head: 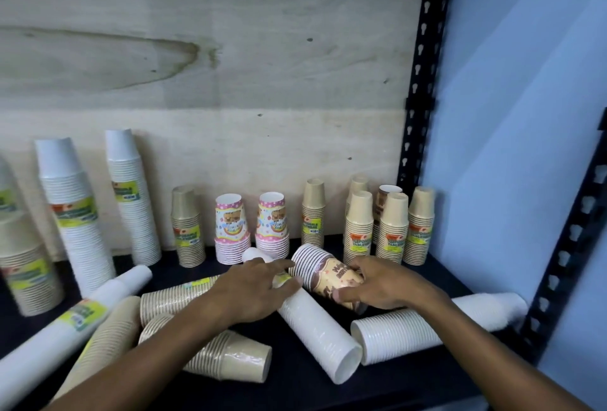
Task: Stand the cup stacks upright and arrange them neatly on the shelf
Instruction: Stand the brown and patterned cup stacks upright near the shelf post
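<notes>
A brown printed cup stack (323,271) lies on its side in the middle of the dark shelf (295,387). My right hand (381,284) is wrapped around its narrow end. My left hand (253,289) rests with fingers spread on a lying white stack (315,322), its fingertips reaching the brown stack's rims. Several more stacks lie flat: a white one (423,325) at the right, beige ones (226,356) (170,297) and a long white one (75,315) at the left. Upright stacks line the back: pink ones (231,230) (272,226) and beige ones (392,230).
Tall white upright stacks (74,210) (131,194) stand at the back left against the plywood back panel (230,82). A black perforated metal post (423,66) frames the shelf's right side, another one (565,263) nearer me, with a blue wall (525,115) beyond.
</notes>
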Motion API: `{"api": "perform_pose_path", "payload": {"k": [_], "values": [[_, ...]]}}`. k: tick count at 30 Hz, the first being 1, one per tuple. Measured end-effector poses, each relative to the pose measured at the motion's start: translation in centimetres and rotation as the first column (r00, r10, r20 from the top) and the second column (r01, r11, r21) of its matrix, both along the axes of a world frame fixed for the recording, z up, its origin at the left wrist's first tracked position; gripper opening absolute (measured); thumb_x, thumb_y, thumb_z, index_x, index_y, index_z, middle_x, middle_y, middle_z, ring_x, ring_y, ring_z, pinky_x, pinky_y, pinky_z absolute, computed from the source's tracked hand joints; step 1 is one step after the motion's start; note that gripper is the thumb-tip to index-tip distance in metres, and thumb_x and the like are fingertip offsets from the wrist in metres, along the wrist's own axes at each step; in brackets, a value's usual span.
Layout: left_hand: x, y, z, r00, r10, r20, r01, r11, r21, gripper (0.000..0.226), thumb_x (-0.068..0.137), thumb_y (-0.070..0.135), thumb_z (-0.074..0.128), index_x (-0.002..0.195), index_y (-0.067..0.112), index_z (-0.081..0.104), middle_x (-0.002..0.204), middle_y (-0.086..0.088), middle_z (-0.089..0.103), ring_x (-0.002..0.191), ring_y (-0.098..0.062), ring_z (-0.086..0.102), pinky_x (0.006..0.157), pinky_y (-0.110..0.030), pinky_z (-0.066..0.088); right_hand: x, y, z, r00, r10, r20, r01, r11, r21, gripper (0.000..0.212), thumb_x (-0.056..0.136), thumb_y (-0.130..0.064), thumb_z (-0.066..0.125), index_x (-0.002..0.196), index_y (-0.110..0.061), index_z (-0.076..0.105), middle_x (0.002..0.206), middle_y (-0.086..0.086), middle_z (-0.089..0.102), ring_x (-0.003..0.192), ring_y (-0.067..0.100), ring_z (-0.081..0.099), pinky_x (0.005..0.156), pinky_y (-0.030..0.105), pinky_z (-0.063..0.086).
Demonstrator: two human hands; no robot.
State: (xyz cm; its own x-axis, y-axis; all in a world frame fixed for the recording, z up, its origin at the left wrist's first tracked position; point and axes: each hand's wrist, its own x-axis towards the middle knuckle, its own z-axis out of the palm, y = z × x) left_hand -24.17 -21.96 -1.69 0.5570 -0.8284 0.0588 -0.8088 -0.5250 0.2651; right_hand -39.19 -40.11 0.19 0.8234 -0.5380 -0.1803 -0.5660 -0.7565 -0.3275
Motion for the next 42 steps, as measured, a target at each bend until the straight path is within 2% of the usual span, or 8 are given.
{"api": "perform_pose_path", "payload": {"k": [5, 12, 18, 23, 30, 33, 36, 42], "values": [[-1.3, -0.8, -0.4, 0.975, 0.082, -0.204, -0.085, 0.996, -0.005, 0.054, 0.087, 0.072, 0.037, 0.135, 0.05, 0.045, 0.137, -0.009, 0.035, 0.124, -0.033, 0.05, 0.108, -0.034, 0.037, -0.7, -0.6, 1.5, 0.998, -0.037, 0.046, 0.037, 0.999, 0.015, 0.055, 0.08, -0.051, 0.071, 0.127, -0.024, 0.057, 0.1, -0.003, 0.07, 0.098, 0.015, 0.064, 0.093, 0.034, 0.051], [-2.8, -2.5, -1.3, 0.917, 0.2, -0.346, -0.255, 0.96, -0.119, 0.055, 0.082, 0.065, 0.055, 0.127, 0.034, 0.049, 0.133, -0.006, 0.016, 0.112, -0.026, 0.052, 0.104, -0.029, 0.037, -2.6, -0.7, 5.6, 0.988, -0.088, 0.125, 0.102, 0.989, -0.107, 0.054, 0.08, -0.057, 0.068, 0.124, -0.028, 0.06, 0.112, -0.005, 0.068, 0.102, 0.016, 0.063, 0.094, 0.036, 0.051], [-2.6, -2.1, -1.5, 0.821, 0.195, -0.537, -0.364, 0.903, -0.229, 0.048, 0.076, 0.043, 0.073, 0.117, 0.03, 0.051, 0.124, -0.002, 0.017, 0.082, -0.005, 0.046, 0.084, -0.027, 0.056, -4.0, -0.9, 6.7, 0.982, -0.128, 0.139, 0.14, 0.987, -0.083, 0.058, 0.081, -0.056, 0.069, 0.128, -0.026, 0.057, 0.107, -0.004, 0.069, 0.096, 0.015, 0.064, 0.092, 0.037, 0.052], [-2.7, -1.0, -1.2, 0.758, 0.185, -0.625, -0.419, 0.873, -0.25, 0.049, 0.073, 0.035, 0.076, 0.114, 0.034, 0.051, 0.122, -0.002, 0.02, 0.089, -0.009, 0.047, 0.085, -0.031, 0.057, -3.6, -0.7, 6.2, 0.985, -0.116, 0.131, 0.128, 0.988, -0.087, 0.05, 0.08, -0.057, 0.07, 0.118, -0.026, 0.062, 0.093, -0.007, 0.069, 0.076, 0.012, 0.062, 0.081, 0.033, 0.053], [-2.1, 0.0, -0.1, 0.687, 0.007, -0.727, -0.461, 0.777, -0.428, 0.072, 0.049, 0.031, 0.085, 0.102, 0.045, 0.039, 0.12, -0.007, 0.046, 0.1, -0.023, 0.061, 0.077, -0.04, 0.061, -2.5, -0.1, 6.3, 0.984, -0.107, 0.146, 0.12, 0.989, -0.083, 0.054, 0.078, -0.057, 0.071, 0.123, -0.029, 0.06, 0.092, -0.007, 0.067, 0.086, 0.016, 0.063, 0.084, 0.032, 0.053], [-1.1, -0.1, 1.3, 0.673, -0.188, -0.715, -0.418, 0.701, -0.578, 0.077, 0.061, 0.012, 0.084, 0.11, 0.031, 0.026, 0.12, -0.015, 0.057, 0.097, -0.024, 0.064, 0.074, -0.037, 0.058, -1.8, 0.2, 7.4, 0.982, -0.085, 0.171, 0.108, 0.986, -0.129, 0.057, 0.078, -0.055, 0.071, 0.127, -0.029, 0.058, 0.12, -0.005, 0.064, 0.105, 0.017, 0.061, 0.093, 0.033, 0.05], [0.1, -0.8, 2.5, 0.7, -0.306, -0.645, -0.354, 0.635, -0.687, 0.078, 0.062, 0.002, 0.081, 0.111, 0.022, 0.023, 0.123, -0.02, 0.055, 0.098, -0.025, 0.065, 0.08, -0.035, 0.058, -0.6, 0.6, 8.5, 0.983, -0.059, 0.173, 0.089, 0.982, -0.169, 0.063, 0.079, -0.054, 0.072, 0.132, -0.026, 0.054, 0.131, -0.001, 0.057, 0.114, 0.021, 0.057, 0.093, 0.031, 0.048], [3.0, -1.8, 2.9, 0.807, -0.383, -0.45, -0.114, 0.647, -0.754, 0.083, 0.057, 0.006, 0.085, 0.105, 0.045, 0.028, 0.119, -0.015, 0.057, 0.1, -0.024, 0.067, 0.085, -0.044, 0.059, 2.3, 1.2, 10.1, 0.974, -0.014, 0.225, 0.075, 0.961, -0.267, 0.059, 0.076, -0.05, 0.076, 0.122, -0.019, 0.057, 0.124, 0.003, 0.061, 0.111, 0.023, 0.057, 0.089, 0.035, 0.049]]}}
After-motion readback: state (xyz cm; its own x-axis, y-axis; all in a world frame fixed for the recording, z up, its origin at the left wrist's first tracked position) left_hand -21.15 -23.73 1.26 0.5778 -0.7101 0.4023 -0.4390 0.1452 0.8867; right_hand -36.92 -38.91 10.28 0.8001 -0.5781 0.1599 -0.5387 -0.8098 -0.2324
